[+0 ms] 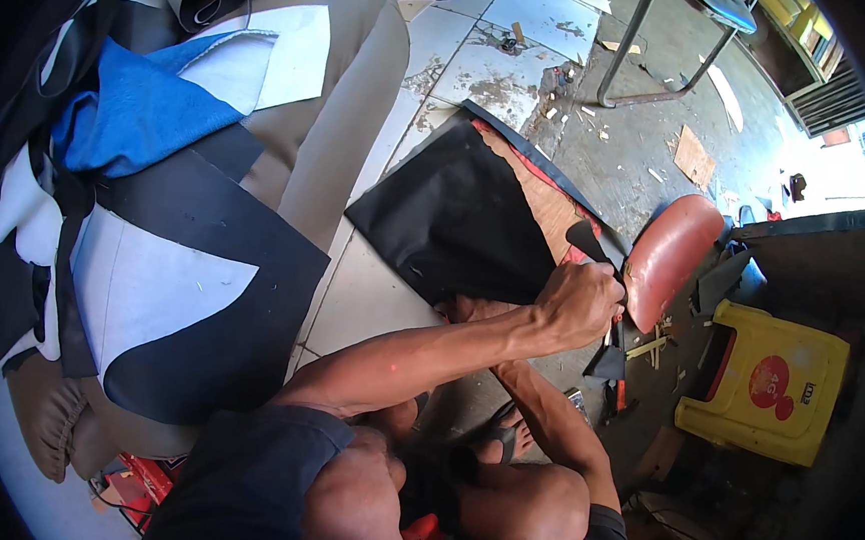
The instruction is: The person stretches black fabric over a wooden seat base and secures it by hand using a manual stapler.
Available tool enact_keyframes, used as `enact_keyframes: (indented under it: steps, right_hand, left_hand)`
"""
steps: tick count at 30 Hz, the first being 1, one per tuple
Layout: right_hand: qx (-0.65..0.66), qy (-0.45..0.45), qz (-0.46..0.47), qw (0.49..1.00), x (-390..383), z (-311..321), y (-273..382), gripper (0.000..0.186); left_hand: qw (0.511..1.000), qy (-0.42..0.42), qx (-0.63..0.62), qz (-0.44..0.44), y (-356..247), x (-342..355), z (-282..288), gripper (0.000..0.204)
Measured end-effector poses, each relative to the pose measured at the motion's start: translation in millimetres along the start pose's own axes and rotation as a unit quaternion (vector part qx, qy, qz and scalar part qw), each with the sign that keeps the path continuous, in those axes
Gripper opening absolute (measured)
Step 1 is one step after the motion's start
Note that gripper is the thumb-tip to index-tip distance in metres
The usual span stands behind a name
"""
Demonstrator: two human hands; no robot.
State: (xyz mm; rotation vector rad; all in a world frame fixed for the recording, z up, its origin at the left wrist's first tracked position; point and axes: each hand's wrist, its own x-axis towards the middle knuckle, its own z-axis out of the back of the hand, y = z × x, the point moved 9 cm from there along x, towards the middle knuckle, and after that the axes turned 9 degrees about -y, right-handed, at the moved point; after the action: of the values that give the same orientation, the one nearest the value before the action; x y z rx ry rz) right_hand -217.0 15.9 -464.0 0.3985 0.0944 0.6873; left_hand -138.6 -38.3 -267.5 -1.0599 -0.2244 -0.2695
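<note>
A wooden board point(533, 192) with red edging lies tilted in front of me, largely wrapped in black sheet material point(447, 206). My left forearm reaches across to the right, over my right one. My left hand point(580, 305) is closed in a fist at the board's right corner, round a dark piece whose black, wedge-shaped end point(593, 241) sticks out above the knuckles. Under the left forearm, my right hand point(475, 308) grips the near edge of the covered board; most of its fingers are hidden.
On the left, a brown padded seat point(354, 94) carries black and white sheet pieces point(181, 283) and a blue cloth point(153, 110). A reddish curved shell point(674, 257) and a yellow plastic stool point(771, 384) stand right. Scraps and an orange-handled tool point(620, 394) litter the floor.
</note>
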Motion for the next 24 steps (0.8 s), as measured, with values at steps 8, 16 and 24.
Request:
enact_keyframes:
  steps: [8,16,24]
  right_hand:
    - [0.02,0.007,-0.016,1.0,19.4,-5.1,2.9,0.059]
    - [0.056,-0.012,-0.034,0.998,39.8,-4.3,8.5,0.06]
    - [0.143,-0.036,-0.082,0.986,78.0,-17.7,48.4,0.06]
  left_hand:
    - [1.0,-0.018,-0.01,-0.018,-2.9,8.2,11.3,0.028]
    - [0.998,-0.052,-0.018,-0.033,-10.5,9.1,29.2,0.029]
    - [0.997,-0.055,-0.043,-0.038,-23.4,6.7,35.4,0.03]
